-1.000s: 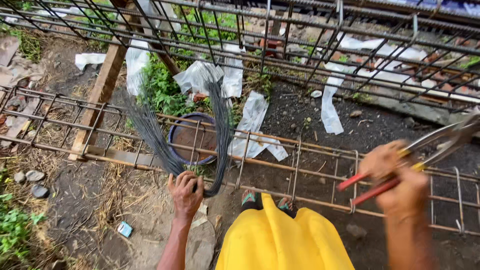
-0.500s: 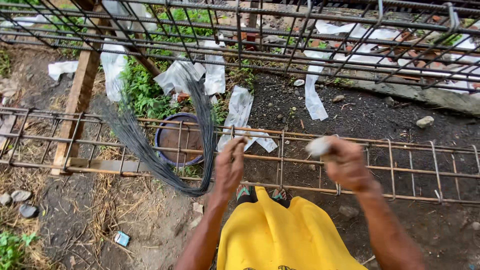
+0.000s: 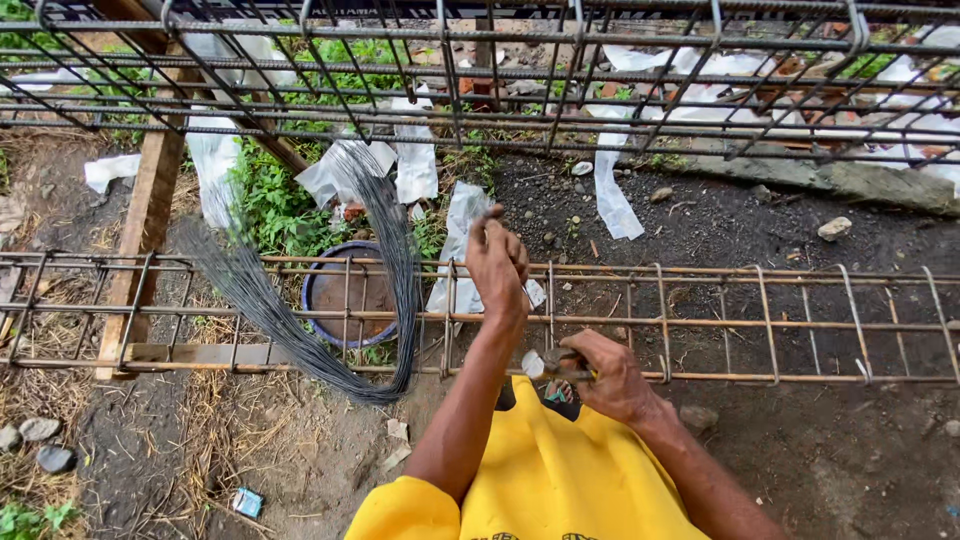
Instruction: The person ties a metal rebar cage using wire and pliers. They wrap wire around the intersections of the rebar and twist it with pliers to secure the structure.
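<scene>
Dirt ground under rebar cage (image 3: 700, 320): my left hand (image 3: 497, 262) pinches thin, springy tie wire (image 3: 528, 292) near its end; right hand (image 3: 607, 372) closed on pliers (image 3: 545, 364).

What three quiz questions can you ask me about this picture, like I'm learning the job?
1. True or false: the left hand is holding the bundle of tie wire.
2. What sits on the ground under the rebar cage, beside the wire bundle?
A. a round blue-rimmed basin
B. a red bucket
C. a white helmet
3. Which hand grips the metal tool?

Key: 1 false, the hand is apart from the bundle. 2 A. 3 the right hand.
</scene>
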